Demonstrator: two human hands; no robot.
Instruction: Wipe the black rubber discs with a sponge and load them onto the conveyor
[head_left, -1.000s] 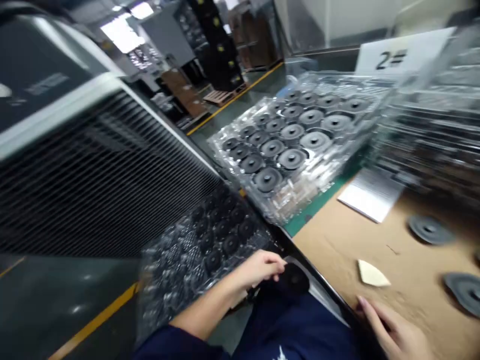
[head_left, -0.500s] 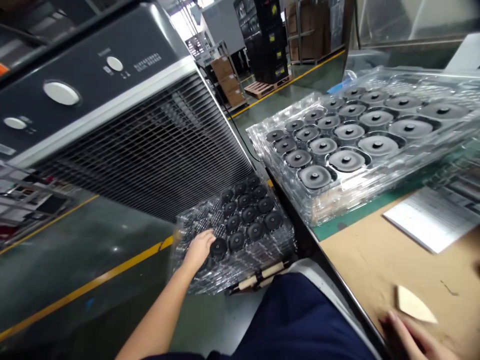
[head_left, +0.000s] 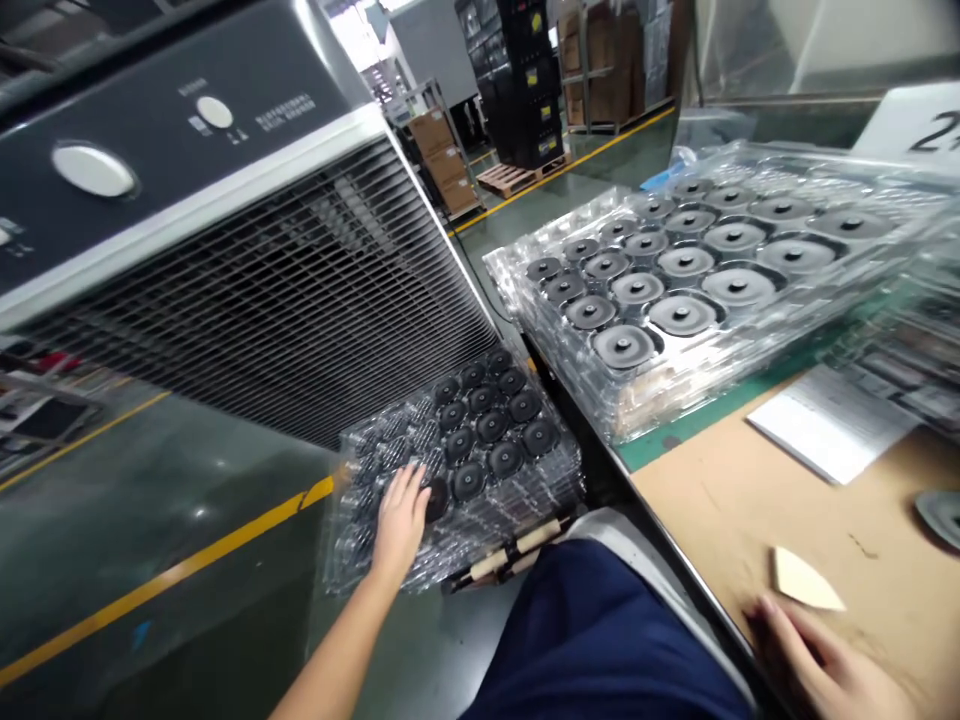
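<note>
My left hand [head_left: 401,520] reaches down onto the lower clear plastic tray [head_left: 517,510], palm down with the fingers stretched out. Its fingertips lie over tray pockets, and its thumb side is beside a black round disc [head_left: 436,500], which it partly covers. Several more black discs [head_left: 492,427] sit in this tray's right-hand pockets. My right hand [head_left: 832,660] rests at the worktable's near edge, fingers loosely bent and apart, with no held thing visible. Close above its fingers lies a cream pointed piece [head_left: 806,580]. Dark shadow hides the area under its fingertips.
A second clear tray [head_left: 555,375] with grey discs stands on the worktable [head_left: 705,510]. Beside it lie a silvery flat packet [head_left: 810,440] and a round grey part [head_left: 941,515]. A large grilled machine [head_left: 300,300] overhangs the lower tray's far side.
My left hand has shifted slightly right, its fingers now straighter and flatter over the tray. My right hand stays by the cream piece. The view has swung a little to the right.
</note>
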